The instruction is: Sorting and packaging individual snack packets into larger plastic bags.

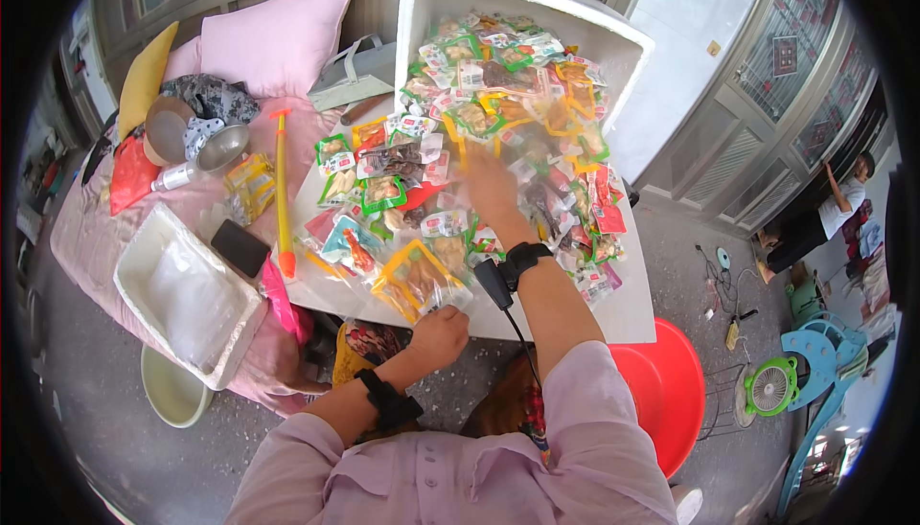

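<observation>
My left hand (440,338) is closed on the edge of a clear, yellow-bordered food packet (417,277) at the table's near edge. Brown food shows through its film. My right hand (490,184) reaches over a heap of sealed snack packets (395,158), its fingers blurred beside a yellow-edged packet (460,126); whether they grip it is unclear. Behind the heap a white foam box (625,25) lies with its opening towards me, and many packets spill from it onto the white table (625,316). Below my left hand's packet, a turquoise-edged packet (352,243) lies slightly left.
Left, a pink-covered couch (93,216) holds a smaller foam box (251,302) with a plastic liner, a dark phone-like slab (241,247) and metal bowls (223,148). A yellow tube with orange ends (284,194) lies alongside. A red basin (668,388) stands right; a person (826,209) is farther off.
</observation>
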A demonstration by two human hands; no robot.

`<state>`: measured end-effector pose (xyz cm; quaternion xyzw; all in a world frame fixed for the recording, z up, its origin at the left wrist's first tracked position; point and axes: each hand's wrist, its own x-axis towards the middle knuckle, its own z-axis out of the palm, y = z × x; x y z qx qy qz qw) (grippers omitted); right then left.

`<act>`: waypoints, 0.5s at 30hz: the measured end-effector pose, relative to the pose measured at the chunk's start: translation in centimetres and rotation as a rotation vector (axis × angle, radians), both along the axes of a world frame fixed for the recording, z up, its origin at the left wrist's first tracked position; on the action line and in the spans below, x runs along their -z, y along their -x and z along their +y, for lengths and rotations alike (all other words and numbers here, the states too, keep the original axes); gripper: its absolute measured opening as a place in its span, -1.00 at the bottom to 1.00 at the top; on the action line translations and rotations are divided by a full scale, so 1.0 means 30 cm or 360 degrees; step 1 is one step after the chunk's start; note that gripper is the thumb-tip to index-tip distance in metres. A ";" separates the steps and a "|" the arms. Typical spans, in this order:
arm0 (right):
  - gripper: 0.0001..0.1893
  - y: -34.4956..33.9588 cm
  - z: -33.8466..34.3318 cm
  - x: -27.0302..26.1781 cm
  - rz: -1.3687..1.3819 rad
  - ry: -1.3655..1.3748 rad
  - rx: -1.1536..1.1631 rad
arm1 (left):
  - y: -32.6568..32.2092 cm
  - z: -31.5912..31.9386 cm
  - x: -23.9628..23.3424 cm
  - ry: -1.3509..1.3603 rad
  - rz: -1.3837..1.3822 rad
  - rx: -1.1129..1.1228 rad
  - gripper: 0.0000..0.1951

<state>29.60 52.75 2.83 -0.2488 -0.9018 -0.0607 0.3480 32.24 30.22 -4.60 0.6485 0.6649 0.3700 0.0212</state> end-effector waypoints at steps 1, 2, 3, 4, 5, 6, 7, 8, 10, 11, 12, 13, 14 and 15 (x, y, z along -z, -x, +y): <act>-0.72 -0.013 -0.008 -0.014 0.0079 -0.0016 -0.0051 | 0.001 0.001 -0.004 -0.0006 0.0002 0.0002 -0.95; -0.76 -0.027 -0.013 -0.029 0.0156 -0.0029 -0.0101 | 0.003 0.002 -0.006 0.0009 0.0007 -0.0011 -0.95; -0.76 -0.046 -0.009 -0.044 0.0155 -0.0033 -0.0101 | 0.004 0.003 -0.007 0.0024 0.0011 -0.0027 -0.95; -0.82 -0.076 0.000 -0.059 0.0185 0.0074 -0.0088 | 0.003 0.004 -0.005 0.0023 0.0009 -0.0026 -0.95; -0.85 -0.101 0.004 -0.071 0.0213 0.0184 -0.0074 | 0.002 0.005 0.000 -0.0016 -0.0022 -0.0039 -0.96; -0.85 -0.120 -0.007 -0.086 0.0210 0.0184 -0.0075 | 0.003 0.008 0.002 -0.0057 -0.0053 -0.0056 -0.95; -0.87 -0.143 -0.030 -0.096 0.0577 0.0607 -0.0100 | 0.006 0.008 0.001 -0.0055 -0.0057 -0.0057 -0.95; -0.87 -0.166 -0.047 -0.095 0.0943 0.1033 -0.0120 | 0.013 0.007 -0.001 -0.0066 -0.0126 -0.0087 -0.95; -0.88 -0.227 -0.031 -0.041 0.1182 0.1290 -0.0216 | 0.010 0.026 -0.009 -0.0074 -0.0198 -0.0080 -0.95; -0.89 -0.257 -0.025 -0.010 0.1420 0.1550 -0.0337 | 0.010 0.035 -0.012 -0.0079 -0.0215 -0.0104 -0.94; -0.90 -0.284 -0.049 0.012 0.1542 0.1766 -0.0422 | 0.012 0.031 -0.011 -0.0072 -0.0235 -0.0138 -0.94; -0.90 -0.307 -0.069 0.030 0.1544 0.1777 -0.0405 | 0.017 0.028 -0.013 -0.0054 -0.0241 -0.0133 -0.94; -0.90 -0.329 -0.088 0.048 0.1610 0.2034 -0.0419 | 0.023 0.026 -0.019 -0.0012 -0.0284 -0.0153 -0.95; -0.90 -0.354 -0.111 0.068 0.1671 0.2295 -0.0431 | 0.028 0.022 -0.023 0.0034 -0.0328 -0.0177 -0.94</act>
